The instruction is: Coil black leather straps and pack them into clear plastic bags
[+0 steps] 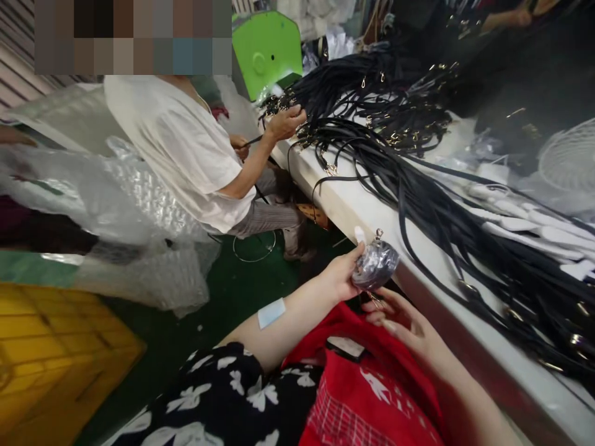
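Note:
My left hand [346, 271] grips a coiled black strap [375, 265] wrapped in shiny clear plastic. A metal clasp [379, 234] sticks out at the top of the coil. Just below it, my right hand [400, 319] has its fingers closed at a gold-coloured clasp [374, 301] hanging from the coil's lower side. Both hands are over my lap, in front of the table's edge. Many loose black straps [418, 192] with gold-coloured clasps lie heaped on the white table [367, 207] beside my hands.
A co-worker in a white shirt [171, 142] sits ahead, hands at the straps. A green machine [267, 52] stands behind. White straps [525, 223] and a white basket [569, 155] are at right. Yellow crates [60, 359] and bubble wrap [139, 192] are at left.

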`<state>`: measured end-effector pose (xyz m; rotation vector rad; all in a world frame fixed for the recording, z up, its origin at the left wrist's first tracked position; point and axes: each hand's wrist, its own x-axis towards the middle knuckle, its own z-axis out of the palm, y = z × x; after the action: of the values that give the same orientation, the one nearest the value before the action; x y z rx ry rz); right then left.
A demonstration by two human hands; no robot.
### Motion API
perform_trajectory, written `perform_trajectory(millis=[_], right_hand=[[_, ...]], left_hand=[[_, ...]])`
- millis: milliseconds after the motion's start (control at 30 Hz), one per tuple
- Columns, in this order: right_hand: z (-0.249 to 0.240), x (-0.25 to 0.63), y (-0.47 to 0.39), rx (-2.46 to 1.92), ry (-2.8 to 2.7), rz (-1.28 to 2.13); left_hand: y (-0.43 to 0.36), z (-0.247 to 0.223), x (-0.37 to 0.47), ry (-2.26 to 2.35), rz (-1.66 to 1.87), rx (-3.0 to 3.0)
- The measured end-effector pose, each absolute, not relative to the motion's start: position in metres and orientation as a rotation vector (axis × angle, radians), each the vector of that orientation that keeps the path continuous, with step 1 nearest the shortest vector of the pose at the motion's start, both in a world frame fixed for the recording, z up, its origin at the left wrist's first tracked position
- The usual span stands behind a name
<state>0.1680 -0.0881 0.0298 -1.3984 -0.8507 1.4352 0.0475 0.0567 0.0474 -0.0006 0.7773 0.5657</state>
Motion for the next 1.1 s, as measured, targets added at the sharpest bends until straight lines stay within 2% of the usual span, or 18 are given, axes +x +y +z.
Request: perform_trajectory(millis=[167, 333, 567, 733, 867, 1100], right_hand=[[0.045, 0.163, -0.087, -1.484, -0.645, 1.294], [0.041, 0.168, -0.082, -1.282, -0.316, 1.383], [0.051, 0.157, -0.081, -1.250, -0.406, 1.533], [0.055, 0.156, -0.082, -1.112, -0.420, 1.561], [0.053, 0.146, -0.088, -1.031, -0.483, 1.457], [0.033, 0.141, -0.075, -1.324, -0.589, 1.037]], left_hand=[[0.047, 0.039, 0.051, 0.781, 0.576, 0.060], [0.028, 0.033, 0.055, 0.692, 0.596, 0.490], [0.019, 0.034, 0.055, 0.766, 0.613, 1.149], [0.024, 0.040, 0.049, 0.945, 0.728, 1.377], [0.026, 0.048, 0.042, 1.085, 0.869, 1.560], [0.006, 0.050, 0.049, 0.919, 0.981, 1.606]])
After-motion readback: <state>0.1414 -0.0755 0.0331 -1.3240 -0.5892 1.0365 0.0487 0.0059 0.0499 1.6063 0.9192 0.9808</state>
